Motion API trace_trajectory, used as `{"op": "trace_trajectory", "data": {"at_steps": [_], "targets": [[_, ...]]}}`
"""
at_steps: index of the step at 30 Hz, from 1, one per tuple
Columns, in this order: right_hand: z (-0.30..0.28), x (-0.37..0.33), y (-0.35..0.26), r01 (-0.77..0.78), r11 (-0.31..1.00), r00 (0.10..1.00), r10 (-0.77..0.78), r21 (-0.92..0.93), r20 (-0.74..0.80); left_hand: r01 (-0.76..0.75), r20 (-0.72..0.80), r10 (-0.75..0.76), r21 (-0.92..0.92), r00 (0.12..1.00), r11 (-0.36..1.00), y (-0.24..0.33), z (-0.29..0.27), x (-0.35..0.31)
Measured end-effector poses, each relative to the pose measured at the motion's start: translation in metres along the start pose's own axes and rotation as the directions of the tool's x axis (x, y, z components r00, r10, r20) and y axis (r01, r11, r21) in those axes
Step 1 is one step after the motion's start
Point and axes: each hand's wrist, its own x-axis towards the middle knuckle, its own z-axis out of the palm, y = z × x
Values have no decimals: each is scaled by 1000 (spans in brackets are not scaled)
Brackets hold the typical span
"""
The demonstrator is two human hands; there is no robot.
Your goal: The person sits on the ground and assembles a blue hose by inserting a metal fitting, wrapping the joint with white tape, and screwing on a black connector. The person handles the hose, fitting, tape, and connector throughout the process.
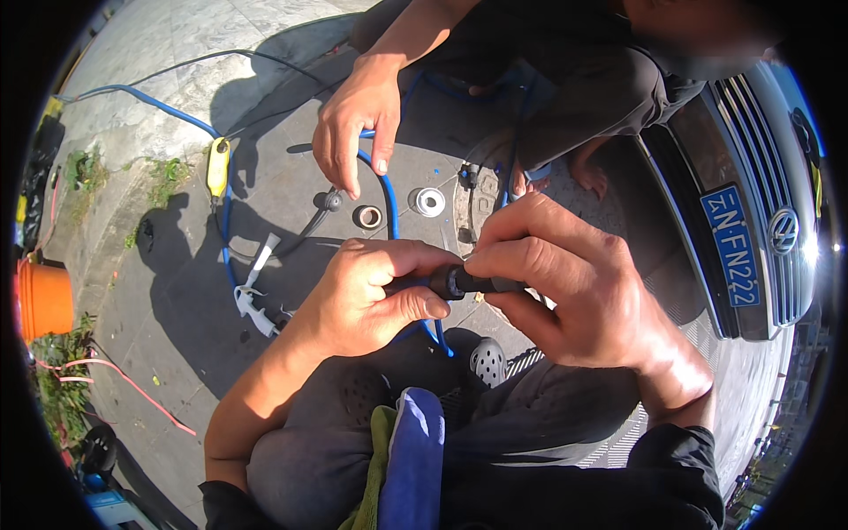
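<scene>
My left hand (362, 296) pinches a short black cylindrical fitting (447, 282) with an open round end, at chest height over my lap. From the right, my right hand (574, 283) grips a black tubular piece (486, 284) whose tip meets or nearly touches that open end; whether the two are joined I cannot tell. Both hands' fingers are closed, and they hide much of the parts. Behind them a blue hose (389, 196) runs down toward the ground. A co-worker's hand (358, 119) hangs over that hose, fingers bent.
On the paving lie a white tape roll (430, 202), a smaller brownish roll (367, 216), a black plug (330, 201), a yellow box on a cable (218, 168) and a white spray gun (253, 305). A car (742, 194) stands at right, an orange pot (44, 300) at left. Cloths (415, 459) hang before me.
</scene>
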Motion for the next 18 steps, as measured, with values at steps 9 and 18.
{"op": "trace_trajectory", "data": {"at_steps": [9,18], "targets": [[-6,3,15,-21,996,999,25,85,-39,-8,-11,9,49,1000,999,-5,-1,0],[-6,5,26,-366,651,920,362,665,151,69,-71,-86,-211,994,975,-1,5,-1]]}}
